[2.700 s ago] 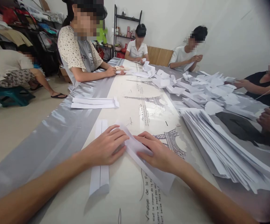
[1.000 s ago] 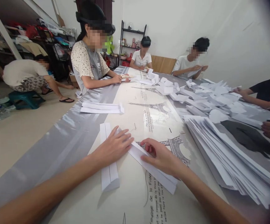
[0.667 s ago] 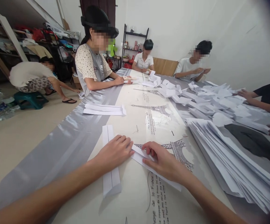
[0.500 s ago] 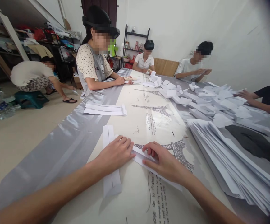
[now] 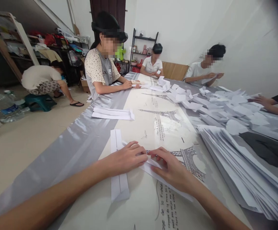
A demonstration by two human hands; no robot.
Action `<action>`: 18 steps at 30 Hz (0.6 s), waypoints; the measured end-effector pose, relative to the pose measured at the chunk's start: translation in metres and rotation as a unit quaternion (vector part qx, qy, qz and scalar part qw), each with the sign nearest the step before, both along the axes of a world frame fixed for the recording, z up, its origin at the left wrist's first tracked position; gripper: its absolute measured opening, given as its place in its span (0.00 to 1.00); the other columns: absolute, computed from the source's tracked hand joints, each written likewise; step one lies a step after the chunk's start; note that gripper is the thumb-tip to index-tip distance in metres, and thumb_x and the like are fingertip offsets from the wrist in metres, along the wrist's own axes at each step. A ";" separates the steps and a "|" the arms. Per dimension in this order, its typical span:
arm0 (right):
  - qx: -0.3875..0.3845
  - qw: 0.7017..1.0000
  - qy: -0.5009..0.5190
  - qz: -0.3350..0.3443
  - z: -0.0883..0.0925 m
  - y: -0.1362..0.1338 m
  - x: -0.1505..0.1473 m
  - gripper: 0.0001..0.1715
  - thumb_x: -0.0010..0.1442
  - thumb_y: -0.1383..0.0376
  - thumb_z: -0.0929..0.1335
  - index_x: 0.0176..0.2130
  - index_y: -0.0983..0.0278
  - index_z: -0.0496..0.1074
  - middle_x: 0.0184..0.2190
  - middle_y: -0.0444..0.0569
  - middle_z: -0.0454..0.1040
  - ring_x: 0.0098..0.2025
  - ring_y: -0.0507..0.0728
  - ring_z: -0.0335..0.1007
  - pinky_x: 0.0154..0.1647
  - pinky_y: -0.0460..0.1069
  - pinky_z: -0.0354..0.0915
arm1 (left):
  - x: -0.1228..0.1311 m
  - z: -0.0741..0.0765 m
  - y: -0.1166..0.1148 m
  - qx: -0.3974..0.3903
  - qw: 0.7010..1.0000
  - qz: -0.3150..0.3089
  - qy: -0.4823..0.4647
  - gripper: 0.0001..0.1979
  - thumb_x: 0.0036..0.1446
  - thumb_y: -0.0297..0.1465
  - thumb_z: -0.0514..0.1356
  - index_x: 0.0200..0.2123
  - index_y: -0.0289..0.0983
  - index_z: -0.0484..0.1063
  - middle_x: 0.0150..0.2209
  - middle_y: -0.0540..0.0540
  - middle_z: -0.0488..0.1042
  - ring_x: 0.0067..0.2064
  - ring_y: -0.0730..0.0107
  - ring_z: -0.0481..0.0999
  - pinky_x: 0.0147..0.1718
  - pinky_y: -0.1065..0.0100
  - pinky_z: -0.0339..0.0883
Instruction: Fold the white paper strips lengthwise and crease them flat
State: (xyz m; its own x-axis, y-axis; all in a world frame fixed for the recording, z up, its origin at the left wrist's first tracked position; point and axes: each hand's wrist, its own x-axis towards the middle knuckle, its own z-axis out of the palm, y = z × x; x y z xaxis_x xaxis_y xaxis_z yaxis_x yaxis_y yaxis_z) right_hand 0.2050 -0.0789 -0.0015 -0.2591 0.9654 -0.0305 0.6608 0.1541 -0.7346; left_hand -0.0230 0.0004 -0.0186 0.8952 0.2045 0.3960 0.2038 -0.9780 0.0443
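My left hand (image 5: 129, 158) is closed on the upper end of a folded white paper strip (image 5: 150, 166), its fingers bent over that end. From the right, my right hand (image 5: 171, 169) grips the same strip, thumb below and curled fingers above. The fingertips of both hands nearly meet there. The strip slants down to the right, with its lower part under my right hand. Beneath my left wrist lies a second folded paper piece (image 5: 116, 143) with a dark line along it, partly covered by the arm.
More folded strips (image 5: 112, 114) lie farther up the table (image 5: 81, 143). On the right are a stack of white paper sheets (image 5: 237, 169), a dark cloth (image 5: 263, 148) and a heap of folded papers (image 5: 225, 102). Several people sit around, some handling paper.
My left hand has shifted right along the strip's end, closer to my right hand, and its fingers have straightened a little. The whole view has turned slightly left.
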 end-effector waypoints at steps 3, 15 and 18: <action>-0.003 1.000 -0.004 -0.001 0.005 0.000 -0.003 0.15 0.62 0.65 0.68 0.50 0.57 0.72 0.42 0.48 0.70 0.41 0.58 0.67 0.42 0.55 0.66 | 0.000 -0.001 -0.001 -0.014 1.000 0.006 0.000 0.07 0.69 0.24 0.55 0.48 0.37 0.68 0.45 0.44 0.72 0.46 0.63 0.72 0.60 0.54 0.61; 0.008 1.000 -0.004 -0.004 -0.004 0.003 -0.003 0.13 0.61 0.72 0.65 0.42 0.56 0.74 0.44 0.47 0.71 0.41 0.57 0.69 0.42 0.54 0.65 | 0.002 0.009 -0.010 -0.063 0.998 0.008 0.004 0.07 0.68 0.21 0.52 0.42 0.37 0.67 0.43 0.44 0.73 0.48 0.61 0.69 0.51 0.60 0.66; 0.019 1.000 0.003 -0.021 -0.007 0.003 -0.004 0.20 0.59 0.73 0.65 0.49 0.56 0.70 0.43 0.47 0.72 0.44 0.58 0.69 0.45 0.55 0.66 | 0.003 0.011 -0.014 -0.102 0.994 0.043 0.015 0.05 0.68 0.23 0.55 0.45 0.36 0.66 0.42 0.44 0.71 0.49 0.60 0.69 0.50 0.60 0.67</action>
